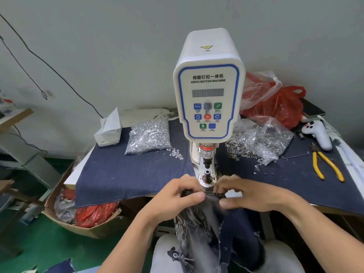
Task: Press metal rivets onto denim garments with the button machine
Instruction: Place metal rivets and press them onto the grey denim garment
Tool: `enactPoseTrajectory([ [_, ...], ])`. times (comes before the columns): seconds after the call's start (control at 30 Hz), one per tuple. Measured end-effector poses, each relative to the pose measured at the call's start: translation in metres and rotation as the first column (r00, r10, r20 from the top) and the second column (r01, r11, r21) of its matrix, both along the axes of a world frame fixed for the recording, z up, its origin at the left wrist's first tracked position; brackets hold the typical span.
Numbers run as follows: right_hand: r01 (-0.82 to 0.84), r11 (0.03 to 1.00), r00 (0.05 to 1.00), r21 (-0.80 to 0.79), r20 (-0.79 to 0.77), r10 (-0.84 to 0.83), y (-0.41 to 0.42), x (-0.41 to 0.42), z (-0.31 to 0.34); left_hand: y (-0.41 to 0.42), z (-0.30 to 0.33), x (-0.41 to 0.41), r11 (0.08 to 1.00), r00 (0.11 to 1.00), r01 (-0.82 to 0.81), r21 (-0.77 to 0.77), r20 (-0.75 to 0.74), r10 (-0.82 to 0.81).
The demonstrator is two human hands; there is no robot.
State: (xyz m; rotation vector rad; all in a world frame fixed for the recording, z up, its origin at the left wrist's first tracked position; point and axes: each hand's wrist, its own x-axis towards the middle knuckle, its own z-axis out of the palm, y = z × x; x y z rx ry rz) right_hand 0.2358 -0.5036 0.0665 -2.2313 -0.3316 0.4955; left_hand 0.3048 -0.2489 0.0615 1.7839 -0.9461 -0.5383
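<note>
1. Your left hand (177, 196) and right hand (246, 194) each hold a pinching grip on the dark edge of the denim garment (212, 219), which hangs down to your lap.
2. The button machine (208, 85) die post (206, 175) stands just beyond your fingertips, between both grips.
3. Open blue cloth (128, 174) lies left of your left grip.
4. The counter (72, 178) edge runs beside your left wrist; yellow pliers (327, 166) and bags of rivets (147, 134) sit farther off.
</note>
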Motion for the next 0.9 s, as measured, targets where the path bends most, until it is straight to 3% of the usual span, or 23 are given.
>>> enactPoseTrajectory([
  [0.07,0.059,0.975,0.996,0.216,-0.085,-0.041,-0.003,0.0,-0.001,0.004,-0.001,0.003,1.0,0.999,0.012,-0.01,-0.042,-0.012],
  [0.13,0.108,0.955,0.989,0.277,-0.124,-0.076,-0.006,-0.001,-0.001,0.006,-0.005,0.008,0.999,0.998,0.035,0.027,-0.06,-0.033],
  [0.27,0.08,0.977,0.994,0.196,-0.088,-0.064,-0.012,0.003,-0.004,0.003,-0.016,0.019,0.966,0.993,-0.019,0.259,0.121,-0.013],
  [0.37,0.137,0.979,0.99,0.154,-0.032,-0.134,-0.016,0.009,-0.014,-0.004,-0.02,0.025,0.938,0.971,-0.124,0.325,0.235,0.047],
  [0.53,0.221,0.945,0.975,0.243,-0.05,-0.216,-0.015,0.016,-0.023,-0.004,-0.022,0.032,0.935,0.968,-0.205,0.289,0.202,0.15],
  [0.73,0.273,0.888,0.962,0.369,-0.107,-0.251,-0.017,0.02,-0.027,-0.002,-0.033,0.036,0.97,0.983,-0.183,0.16,0.002,0.185],
  [0.9,0.379,0.851,0.923,0.364,-0.075,-0.379,-0.018,0.028,-0.039,-0.014,-0.039,0.039,0.975,0.977,-0.203,0.087,-0.053,0.208],
])
